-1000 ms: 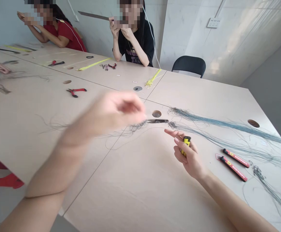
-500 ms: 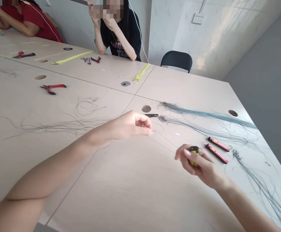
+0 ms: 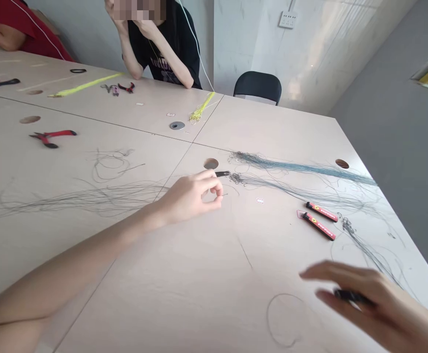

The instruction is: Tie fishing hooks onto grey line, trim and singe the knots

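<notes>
My left hand is over the middle of the table, thumb and fingertips pinched on the end of a thin line. A small dark tip sticks out just right of the pinch. At the lower right, my right hand is blurred, its thumb and index finger apart, with a dark tool held in the palm. A thin line curls on the table between the hands. Beyond my left hand lie a black tweezer-like tool and bundles of fine strands, one blue.
Two red tubes lie at the right beside a grey strand bundle. Red pliers and loose grey strands are at the left. Across the table sit two people, near yellow strands and a black chair.
My right hand has moved down and right, away from my left hand, and its thumb and index finger have spread. The view has shifted, moving the table items leftward.
</notes>
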Demonstrator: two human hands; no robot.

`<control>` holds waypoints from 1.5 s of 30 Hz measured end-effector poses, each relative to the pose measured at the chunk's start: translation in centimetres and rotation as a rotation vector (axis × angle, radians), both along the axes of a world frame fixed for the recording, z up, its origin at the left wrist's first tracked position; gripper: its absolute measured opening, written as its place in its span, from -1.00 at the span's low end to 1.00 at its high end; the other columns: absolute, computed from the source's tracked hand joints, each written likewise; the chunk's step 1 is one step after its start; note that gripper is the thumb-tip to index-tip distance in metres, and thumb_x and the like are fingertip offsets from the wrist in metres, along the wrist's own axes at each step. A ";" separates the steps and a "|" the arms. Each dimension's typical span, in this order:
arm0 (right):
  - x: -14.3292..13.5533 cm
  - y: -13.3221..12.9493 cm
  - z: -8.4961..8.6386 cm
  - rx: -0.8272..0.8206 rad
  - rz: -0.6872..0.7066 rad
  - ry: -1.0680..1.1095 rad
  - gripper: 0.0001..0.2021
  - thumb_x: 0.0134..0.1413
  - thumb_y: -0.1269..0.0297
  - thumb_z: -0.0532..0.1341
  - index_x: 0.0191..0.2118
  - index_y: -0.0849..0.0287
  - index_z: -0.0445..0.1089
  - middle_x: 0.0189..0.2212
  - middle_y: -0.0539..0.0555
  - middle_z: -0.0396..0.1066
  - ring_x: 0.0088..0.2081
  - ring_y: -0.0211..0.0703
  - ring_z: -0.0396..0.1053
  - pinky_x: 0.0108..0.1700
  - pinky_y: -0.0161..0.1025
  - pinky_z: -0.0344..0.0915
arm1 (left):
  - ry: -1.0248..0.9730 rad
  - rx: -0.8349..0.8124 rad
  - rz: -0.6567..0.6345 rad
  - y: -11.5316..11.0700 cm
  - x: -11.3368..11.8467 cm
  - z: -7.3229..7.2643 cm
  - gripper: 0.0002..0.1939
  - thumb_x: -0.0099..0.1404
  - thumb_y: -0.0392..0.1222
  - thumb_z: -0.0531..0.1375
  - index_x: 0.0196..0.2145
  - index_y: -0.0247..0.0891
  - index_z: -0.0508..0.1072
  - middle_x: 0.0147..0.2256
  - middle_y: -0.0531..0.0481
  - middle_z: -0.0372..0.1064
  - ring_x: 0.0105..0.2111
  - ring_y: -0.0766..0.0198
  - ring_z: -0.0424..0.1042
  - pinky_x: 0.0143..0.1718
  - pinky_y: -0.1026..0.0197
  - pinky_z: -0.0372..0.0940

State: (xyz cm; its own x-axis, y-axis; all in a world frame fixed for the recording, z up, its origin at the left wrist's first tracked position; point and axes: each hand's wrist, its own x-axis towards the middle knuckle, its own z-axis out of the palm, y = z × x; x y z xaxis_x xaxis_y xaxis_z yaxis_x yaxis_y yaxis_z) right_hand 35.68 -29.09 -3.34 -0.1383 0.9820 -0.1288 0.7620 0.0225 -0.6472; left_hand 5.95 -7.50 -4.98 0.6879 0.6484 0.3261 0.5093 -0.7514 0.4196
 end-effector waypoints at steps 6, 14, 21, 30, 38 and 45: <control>-4.1 8.0 -1.5 -0.020 -0.209 0.293 -0.70 0.25 0.00 0.19 -0.31 0.10 0.50 -0.35 0.06 0.47 -0.45 -0.25 0.27 -0.47 -0.30 0.19 | -0.129 0.797 -0.403 0.1 2.4 -2.0 -0.80 0.32 -0.46 0.12 -0.40 -0.24 0.44 -0.47 0.07 0.43 -0.51 0.38 0.27 -0.48 0.28 0.19; -6.3 12.5 -4.6 -0.064 -0.224 0.542 -0.69 0.16 0.00 0.25 -0.38 0.18 0.41 -0.43 0.00 0.32 -0.42 -0.27 0.19 -0.37 -0.26 0.14 | -0.140 0.917 -0.610 2.0 4.5 -3.4 -0.65 0.28 -0.58 0.05 -0.42 -0.17 0.45 -0.48 0.10 0.48 -0.59 0.38 0.24 -0.61 0.24 0.09; -6.7 13.8 -6.8 0.010 -0.217 0.684 -0.77 0.15 0.12 0.29 -0.41 0.16 0.45 -0.42 -0.01 0.32 -0.42 -0.27 0.22 -0.33 -0.24 0.15 | -0.254 0.744 -0.397 2.2 4.0 -5.0 -0.90 0.21 -0.41 0.20 -0.31 -0.26 0.41 -0.46 0.04 0.44 -0.53 0.38 0.33 -0.55 0.28 0.25; -6.8 14.0 -8.3 0.272 -0.174 0.636 -0.90 0.21 0.32 0.30 -0.35 0.12 0.54 -0.43 0.01 0.43 -0.38 -0.25 0.31 -0.31 -0.24 0.22 | -0.337 -0.435 -0.112 0.3 4.2 -5.6 -0.86 0.35 -0.23 0.15 -0.39 -0.24 0.38 -0.51 0.16 0.20 -0.57 0.46 0.13 -0.59 0.37 0.09; -6.4 13.9 -8.5 0.303 -0.143 0.610 -0.90 0.23 0.35 0.28 -0.28 0.08 0.56 -0.41 0.00 0.42 -0.39 -0.26 0.32 -0.35 -0.26 0.22 | -0.313 -0.867 -0.050 -0.3 4.5 -5.3 -0.79 0.41 -0.09 0.13 -0.32 -0.22 0.46 -0.45 0.13 0.32 -0.46 0.42 0.25 -0.45 0.34 0.17; -6.6 13.9 -7.8 0.149 -0.186 0.681 -0.86 0.19 0.27 0.30 -0.39 0.15 0.51 -0.45 0.00 0.40 -0.42 -0.26 0.28 -0.34 -0.24 0.19 | -0.388 -0.556 -0.043 -0.4 4.6 -5.8 -0.87 0.33 -0.22 0.20 -0.39 -0.21 0.49 -0.32 0.06 0.28 -0.44 0.42 0.24 -0.42 0.33 0.24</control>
State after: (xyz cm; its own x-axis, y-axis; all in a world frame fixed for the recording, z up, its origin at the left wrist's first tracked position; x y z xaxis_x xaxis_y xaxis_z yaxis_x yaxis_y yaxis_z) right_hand 29.03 -15.23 -11.18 0.0306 0.9975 0.0641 0.1903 0.0571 -0.9801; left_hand 10.51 -7.89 -10.77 0.6170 0.7660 0.1805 0.2189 -0.3873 0.8956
